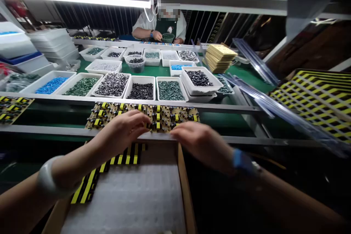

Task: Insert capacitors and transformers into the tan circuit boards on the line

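Observation:
A circuit board (167, 111) with yellow block-shaped parts and small dark components lies on the rail track ahead of me. My left hand (131, 126) reaches over its front edge, fingers curled towards the thumb close to a yellow part. My right hand (196, 137) is at the board's front right edge, its fingertips pressed together. Whatever either hand pinches is too small or hidden to make out. Beneath my hands stands an open cardboard box (183, 182) with a pale foam-like sheet (137, 197) inside. Rows of yellow-and-black parts (89, 186) lie along its left and far side.
Beyond the rail (219, 106), white trays (171, 89) hold small components. A stack of tan boards (221, 58) stands behind. Clear plastic tubes (290, 113) slant across the right, near a yellow-and-black stack (318, 98). A co-worker (164, 29) sits opposite, holding a bowl.

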Demonstrator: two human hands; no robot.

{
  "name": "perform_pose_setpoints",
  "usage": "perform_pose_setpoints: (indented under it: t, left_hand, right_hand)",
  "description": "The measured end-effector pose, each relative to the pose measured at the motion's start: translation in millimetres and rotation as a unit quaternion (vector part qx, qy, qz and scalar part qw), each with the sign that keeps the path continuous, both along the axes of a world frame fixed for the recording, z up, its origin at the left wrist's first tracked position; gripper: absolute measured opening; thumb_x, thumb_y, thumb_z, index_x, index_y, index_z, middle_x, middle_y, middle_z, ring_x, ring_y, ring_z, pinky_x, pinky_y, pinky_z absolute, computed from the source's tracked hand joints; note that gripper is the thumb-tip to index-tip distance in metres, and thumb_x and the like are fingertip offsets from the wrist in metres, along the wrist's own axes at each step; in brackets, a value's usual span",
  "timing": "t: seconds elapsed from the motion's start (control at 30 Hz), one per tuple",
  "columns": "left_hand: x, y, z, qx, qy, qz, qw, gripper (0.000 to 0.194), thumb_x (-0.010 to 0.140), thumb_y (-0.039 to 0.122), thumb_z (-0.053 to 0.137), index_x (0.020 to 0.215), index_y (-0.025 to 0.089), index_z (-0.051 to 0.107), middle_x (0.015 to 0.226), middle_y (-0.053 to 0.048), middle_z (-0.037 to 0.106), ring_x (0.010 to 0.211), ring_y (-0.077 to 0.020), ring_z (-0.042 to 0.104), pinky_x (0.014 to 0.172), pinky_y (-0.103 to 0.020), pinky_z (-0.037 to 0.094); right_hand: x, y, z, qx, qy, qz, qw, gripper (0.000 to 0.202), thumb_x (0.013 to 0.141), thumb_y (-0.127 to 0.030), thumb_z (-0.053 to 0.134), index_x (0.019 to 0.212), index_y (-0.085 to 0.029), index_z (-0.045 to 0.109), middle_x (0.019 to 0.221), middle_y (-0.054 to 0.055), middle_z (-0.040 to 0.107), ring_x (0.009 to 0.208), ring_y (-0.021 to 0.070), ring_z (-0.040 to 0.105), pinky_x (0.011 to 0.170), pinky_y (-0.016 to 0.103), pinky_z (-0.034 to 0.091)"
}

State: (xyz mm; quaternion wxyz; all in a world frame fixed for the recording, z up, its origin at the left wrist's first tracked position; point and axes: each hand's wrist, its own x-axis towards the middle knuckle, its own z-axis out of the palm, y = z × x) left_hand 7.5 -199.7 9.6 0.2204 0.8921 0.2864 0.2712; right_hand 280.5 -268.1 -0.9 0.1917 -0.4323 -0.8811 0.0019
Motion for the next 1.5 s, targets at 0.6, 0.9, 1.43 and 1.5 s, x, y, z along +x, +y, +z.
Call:
perform_pose_setpoints:
  t: [0.6, 0.9, 1.43, 1.5]
  left_hand:
    - [111.7, 55.3, -9.9, 0.145, 0.070, 0.036, 0.986, 0.017, 0.087, 0.026, 0.077, 0.102, 0.019, 0.075, 0.099, -0.006, 0.076, 0.102, -0.0291, 0.057, 0.089, -0.043, 0.041]
    - [119.0, 56.9, -8.2, 0.167, 0.102, 0.031, 0.980, 0.010, 0.090, 0.024, 0.073, 0.098, 0.022, 0.078, 0.095, -0.006, 0.075, 0.103, -0.0280, 0.054, 0.097, -0.049, 0.032]
    - [117.8, 58.3, -8.3, 0.182, 0.112, 0.018, 0.977, 0.011, 0.091, 0.023, 0.071, 0.097, 0.023, 0.079, 0.094, -0.006, 0.074, 0.103, -0.0283, 0.053, 0.099, -0.049, 0.030]
    - [116.8, 59.4, -9.5, 0.180, 0.110, 0.018, 0.977, 0.010, 0.090, 0.023, 0.071, 0.097, 0.024, 0.079, 0.095, -0.006, 0.074, 0.103, -0.0282, 0.053, 0.099, -0.049, 0.030]
  right_hand:
    - [-95.2, -12.4, -55.1, -0.070, -0.082, 0.015, 0.994, 0.010, 0.095, -0.011, 0.060, 0.095, -0.017, 0.053, 0.086, 0.002, 0.056, 0.073, 0.0199, 0.057, 0.047, 0.033, 0.038]
    - [-90.3, -16.1, -46.9, -0.043, -0.041, 0.026, 0.998, 0.009, 0.100, -0.016, 0.057, 0.109, -0.016, 0.058, 0.091, 0.001, 0.063, 0.074, 0.0192, 0.059, 0.045, 0.034, 0.032]
    - [-89.1, -12.7, -48.1, -0.052, -0.027, 0.054, 0.997, 0.008, 0.098, -0.013, 0.058, 0.106, -0.014, 0.058, 0.089, 0.002, 0.062, 0.076, 0.0181, 0.058, 0.052, 0.033, 0.037]
    - [-88.9, -12.7, -49.2, -0.052, -0.031, 0.058, 0.996, 0.010, 0.097, -0.012, 0.058, 0.107, -0.014, 0.057, 0.089, 0.002, 0.061, 0.076, 0.0183, 0.058, 0.053, 0.032, 0.039]
